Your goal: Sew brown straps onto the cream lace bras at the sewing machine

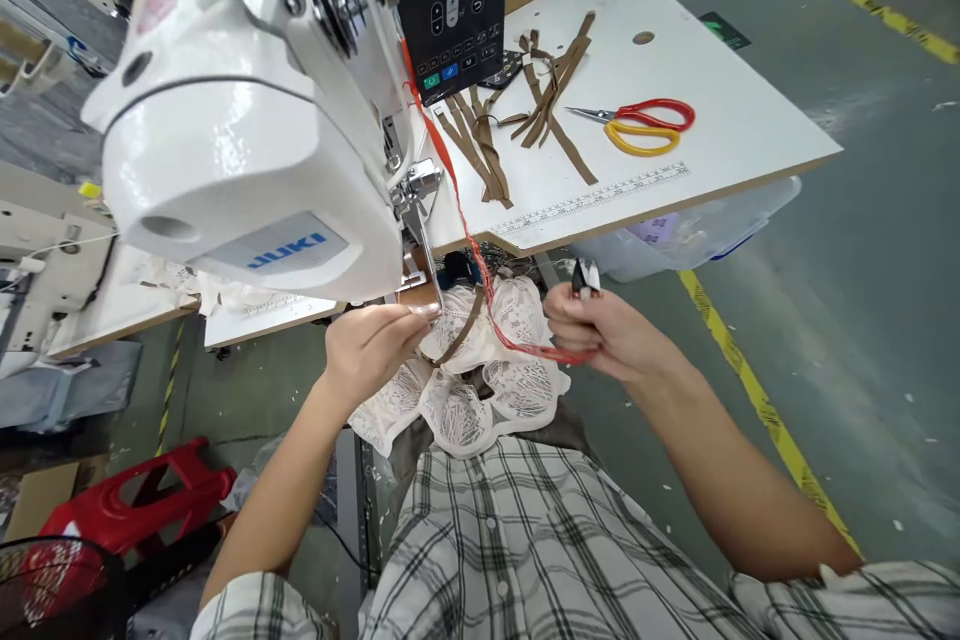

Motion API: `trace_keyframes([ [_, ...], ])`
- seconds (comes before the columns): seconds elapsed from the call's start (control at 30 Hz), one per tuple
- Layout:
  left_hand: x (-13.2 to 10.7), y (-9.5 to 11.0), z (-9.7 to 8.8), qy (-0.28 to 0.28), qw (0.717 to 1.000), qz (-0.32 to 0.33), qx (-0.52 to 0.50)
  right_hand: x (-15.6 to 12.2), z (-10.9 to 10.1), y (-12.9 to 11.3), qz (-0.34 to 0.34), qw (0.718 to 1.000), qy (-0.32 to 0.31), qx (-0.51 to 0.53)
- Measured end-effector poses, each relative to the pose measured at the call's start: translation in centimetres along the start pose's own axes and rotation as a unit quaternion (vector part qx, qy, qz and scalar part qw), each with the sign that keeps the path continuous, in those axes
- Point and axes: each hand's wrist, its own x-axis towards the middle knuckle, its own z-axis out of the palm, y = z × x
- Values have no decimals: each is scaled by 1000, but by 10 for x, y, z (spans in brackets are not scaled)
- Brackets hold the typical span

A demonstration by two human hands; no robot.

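My left hand [371,345] is closed in a pinch on the white lace fabric [480,380] with a brown strap [463,330], just below the sewing machine's needle area. My right hand [600,330] is closed around small thread snips [585,276], their blades sticking up above the fist. A red cord [480,265] runs from the machine head down across the lace to my right hand. The lace piece rests on my lap, in front of the table edge.
A white JUKI sewing machine [247,140] with a black control panel [448,0] stands on the white table [720,120]. Brown strips [525,115] and red-and-yellow scissors [637,125] lie there. A plastic bin [690,230] sits under the table. A red stool [127,500] stands at lower left.
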Motion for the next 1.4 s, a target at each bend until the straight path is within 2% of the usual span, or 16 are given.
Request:
trace_keyframes([
  [0.07,1,1,3,29,999,-34,14,10,7,7,-24,998,62,19],
  [0.1,1,4,5,45,997,-62,19,14,16,11,-14,997,67,37],
  [0.23,4,27,11,101,976,-194,18,17,71,30,96,985,-52,130],
  [0.33,6,42,14,113,966,-233,17,14,101,37,86,980,-79,163],
  [0.43,6,49,16,104,967,-234,6,18,111,39,41,983,-58,167],
  [0.6,4,50,20,106,968,-229,-10,26,110,40,-12,991,-42,127],
  [0.7,4,45,24,118,957,-264,32,27,88,39,-34,998,-13,42],
  [0.77,4,39,28,119,942,-303,76,28,57,37,-42,993,50,-102],
  [0.8,4,36,31,118,935,-320,96,29,37,36,-45,975,96,-197],
  [0.87,3,31,34,100,923,-348,128,31,-8,36,-40,901,181,-393],
  [0.93,3,27,38,70,913,-375,143,32,-51,38,-14,819,200,-537],
  [1.0,3,26,40,45,904,-400,142,31,-84,45,14,763,201,-614],
  [1.03,3,26,40,41,901,-410,139,29,-96,48,28,749,199,-631],
  [1.1,3,26,41,45,896,-422,132,25,-109,56,53,750,187,-633],
  [1.2,4,27,42,54,892,-431,124,21,-112,64,71,778,166,-602],
  [1.4,5,29,43,62,885,-448,108,25,-109,71,31,801,149,-578],
])
